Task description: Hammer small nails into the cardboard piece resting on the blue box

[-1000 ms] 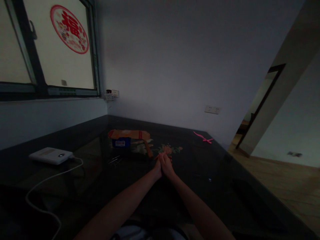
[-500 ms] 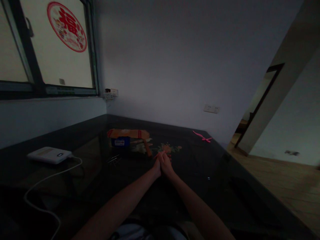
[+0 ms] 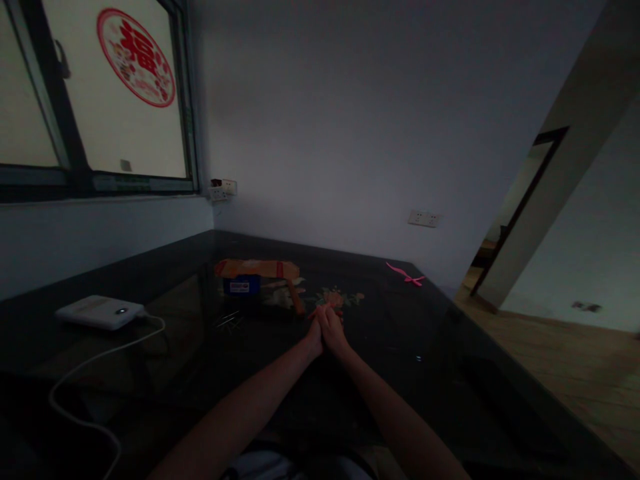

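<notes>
My left hand (image 3: 315,333) and my right hand (image 3: 331,327) are pressed together over the dark table, fingers pointing away from me. Small orange-brown bits show at both sides of the fingertips; what lies between the palms is hidden. Just beyond the fingertips is a flower pattern (image 3: 333,298) on the tabletop. To the left of it a thin orange-brown stick (image 3: 295,298) lies slanting. Behind that, an orange packet (image 3: 257,269) rests on a small blue box (image 3: 241,285). Several thin, shiny, needle-like pieces (image 3: 229,321) lie nearer on the left.
A white power bank (image 3: 100,312) with a white cable (image 3: 85,360) sits at the left. A pink ribbon-like thing (image 3: 406,274) lies at the back right. Some long dark object (image 3: 510,403) is at the right edge. The wall (image 3: 320,133) rises behind the table (image 3: 380,393).
The view has shifted very slightly, so everything sits a little lower. My hands stay pressed together in nearly the same place.
</notes>
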`<action>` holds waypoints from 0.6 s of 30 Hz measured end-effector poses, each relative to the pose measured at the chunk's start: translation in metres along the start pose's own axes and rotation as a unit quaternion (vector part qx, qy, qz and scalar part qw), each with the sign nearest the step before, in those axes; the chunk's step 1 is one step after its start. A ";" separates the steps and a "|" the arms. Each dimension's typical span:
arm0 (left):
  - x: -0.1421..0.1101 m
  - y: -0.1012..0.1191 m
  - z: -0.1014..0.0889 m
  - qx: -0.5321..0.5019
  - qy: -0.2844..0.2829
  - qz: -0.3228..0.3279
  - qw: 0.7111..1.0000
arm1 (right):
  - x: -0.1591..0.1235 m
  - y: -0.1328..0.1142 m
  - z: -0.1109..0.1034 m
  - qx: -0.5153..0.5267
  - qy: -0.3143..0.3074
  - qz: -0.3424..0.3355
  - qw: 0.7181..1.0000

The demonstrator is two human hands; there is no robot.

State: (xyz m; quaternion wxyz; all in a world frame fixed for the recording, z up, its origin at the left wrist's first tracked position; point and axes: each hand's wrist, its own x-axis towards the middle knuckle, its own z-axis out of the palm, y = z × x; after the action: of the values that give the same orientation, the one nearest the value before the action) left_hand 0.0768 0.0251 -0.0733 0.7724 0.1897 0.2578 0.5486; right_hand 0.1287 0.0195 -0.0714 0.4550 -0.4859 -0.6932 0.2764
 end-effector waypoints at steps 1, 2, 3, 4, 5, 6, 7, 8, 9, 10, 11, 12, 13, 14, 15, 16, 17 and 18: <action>0.001 0.000 0.000 -0.002 0.004 0.001 1.000 | 0.000 0.000 0.000 -0.001 0.002 -0.001 1.000; 0.002 -0.001 -0.001 -0.005 0.008 0.003 1.000 | 0.000 0.000 0.001 -0.002 0.003 -0.001 1.000; 0.002 -0.001 -0.001 -0.008 0.012 0.004 1.000 | 0.000 0.000 0.001 -0.003 0.003 -0.003 1.000; 0.003 -0.001 -0.002 -0.011 0.012 0.004 1.000 | 0.000 -0.001 0.000 -0.003 0.002 -0.004 1.000; 0.003 -0.002 -0.002 -0.014 0.012 0.005 1.000 | -0.001 -0.002 0.000 -0.003 0.000 -0.005 1.000; 0.004 -0.002 -0.003 -0.016 0.011 0.006 1.000 | -0.001 -0.003 -0.001 -0.003 -0.003 -0.006 1.000; 0.004 -0.002 -0.003 -0.018 0.012 0.007 1.000 | -0.002 -0.004 -0.002 -0.003 -0.005 -0.007 1.000; 0.004 -0.002 -0.003 -0.020 0.014 0.006 1.000 | -0.002 -0.004 -0.002 -0.002 -0.007 -0.007 1.000; 0.004 -0.002 -0.003 -0.021 0.018 0.005 1.000 | -0.002 -0.004 -0.003 -0.002 -0.008 -0.007 1.000; 0.004 -0.002 -0.003 -0.021 0.021 0.003 1.000 | -0.002 -0.005 -0.003 -0.003 -0.008 -0.007 1.000; 0.004 -0.002 -0.003 -0.021 0.023 0.002 1.000 | -0.002 -0.004 -0.003 -0.003 -0.008 -0.006 1.000; 0.003 -0.001 -0.003 -0.019 0.025 0.001 1.000 | -0.001 -0.004 -0.003 -0.004 -0.007 -0.005 1.000; 0.003 -0.001 -0.002 -0.016 0.025 0.001 1.000 | -0.001 -0.003 -0.002 -0.005 -0.006 -0.003 1.000; 0.003 -0.001 -0.002 -0.014 0.023 0.002 1.000 | 0.000 -0.002 -0.002 -0.005 -0.005 -0.002 1.000; 0.002 -0.001 -0.001 -0.012 0.022 0.004 1.000 | 0.001 -0.001 -0.002 -0.006 -0.005 -0.001 1.000; 0.002 0.000 -0.001 -0.012 0.021 0.005 1.000 | 0.001 0.000 -0.001 -0.007 -0.005 0.000 1.000; 0.002 0.000 -0.001 -0.013 0.021 0.007 1.000 | 0.001 0.000 -0.001 -0.008 -0.006 0.000 1.000; 0.001 0.000 0.000 -0.014 0.021 0.008 1.000 | 0.002 0.001 -0.001 -0.008 -0.007 -0.001 1.000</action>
State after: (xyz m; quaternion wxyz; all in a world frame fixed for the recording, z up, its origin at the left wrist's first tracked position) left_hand 0.0770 0.0262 -0.0740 0.7650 0.1693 0.2649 0.5621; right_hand 0.1298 0.0213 -0.0711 0.4465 -0.4870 -0.6991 0.2733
